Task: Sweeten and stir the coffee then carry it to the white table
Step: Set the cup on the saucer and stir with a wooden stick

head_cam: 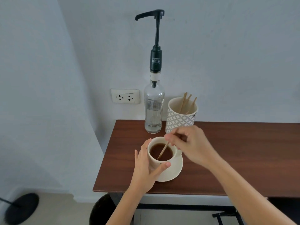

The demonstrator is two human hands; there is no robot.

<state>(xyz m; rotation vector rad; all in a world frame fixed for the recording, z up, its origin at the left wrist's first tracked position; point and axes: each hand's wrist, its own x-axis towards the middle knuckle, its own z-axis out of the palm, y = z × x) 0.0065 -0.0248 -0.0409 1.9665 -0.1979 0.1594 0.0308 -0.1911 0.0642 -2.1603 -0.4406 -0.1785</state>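
I am steadying the cream ceramic coffee cup [155, 162].
My right hand [191, 146] is pinching the thin wooden stir stick [163, 151] dipping into it; my left hand [146, 167] is gripping its side.

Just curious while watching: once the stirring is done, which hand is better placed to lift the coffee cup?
Probably the left. The left hand holds the coffee cup on its saucer, while the right hand is busy pinching the wooden stirrer that dips into the coffee.
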